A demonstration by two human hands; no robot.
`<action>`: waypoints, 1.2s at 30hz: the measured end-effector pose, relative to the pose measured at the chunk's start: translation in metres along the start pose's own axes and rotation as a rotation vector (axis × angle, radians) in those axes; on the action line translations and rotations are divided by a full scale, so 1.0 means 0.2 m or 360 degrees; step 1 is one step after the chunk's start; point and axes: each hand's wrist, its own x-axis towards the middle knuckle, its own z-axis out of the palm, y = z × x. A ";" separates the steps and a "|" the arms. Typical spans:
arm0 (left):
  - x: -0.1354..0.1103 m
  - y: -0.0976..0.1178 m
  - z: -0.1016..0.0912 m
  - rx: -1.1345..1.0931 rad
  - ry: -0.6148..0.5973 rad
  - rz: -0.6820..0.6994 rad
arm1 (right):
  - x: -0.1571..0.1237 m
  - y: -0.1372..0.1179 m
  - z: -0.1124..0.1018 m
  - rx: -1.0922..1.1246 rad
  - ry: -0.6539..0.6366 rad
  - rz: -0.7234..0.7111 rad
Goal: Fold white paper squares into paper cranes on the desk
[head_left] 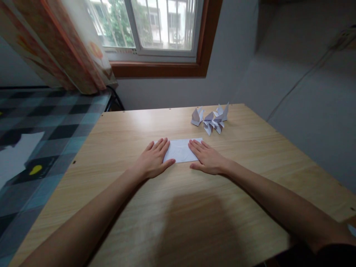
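A rectangle of smooth white paper (180,151), faintly creased, lay flat between the person's left hand (154,158) and right hand (207,158), its ends partly under them and its long axis running from one hand to the other. Both hands were opened out flat, palms down, thumbs apart, gripping nothing. The table (178,185) beneath them was pale, grained wood; beyond the right hand stood sharp-pointed folded papers (218,120).

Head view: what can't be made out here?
Head view: parts of the flat white rectangular paper, beneath the left hand and right hand.
Head view: its underside, against the pale wooden tabletop.
Head view: exact count of the folded white paper figures; they overlap.
Head view: white paper on blue-black checked cloth, cut off by the left edge.
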 end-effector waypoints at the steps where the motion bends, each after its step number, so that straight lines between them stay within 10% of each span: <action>1: -0.01 -0.01 0.00 0.0011 -0.0011 -0.0008 | -0.03 0.02 0.00 -0.0018 0.0002 0.0001; 7: -0.02 -0.07 -0.01 0.0045 0.0012 0.0009 | -0.13 0.07 -0.05 -0.0146 0.0185 -0.0221; 15: -0.11 0.04 -0.06 0.0134 0.0584 0.0531 | -0.11 -0.09 -0.07 -0.0323 0.0418 -0.0589; 22: -0.14 0.18 -0.04 0.0102 0.0594 0.0607 | -0.09 -0.19 -0.01 0.0086 0.0766 -0.0521; 31: -0.12 0.16 -0.02 -0.0257 0.0618 0.0158 | -0.05 -0.11 0.00 0.0641 0.0746 0.0320; 36: -0.10 0.17 0.00 -0.0131 0.0629 0.0141 | -0.01 -0.09 0.02 0.0224 0.0811 -0.0022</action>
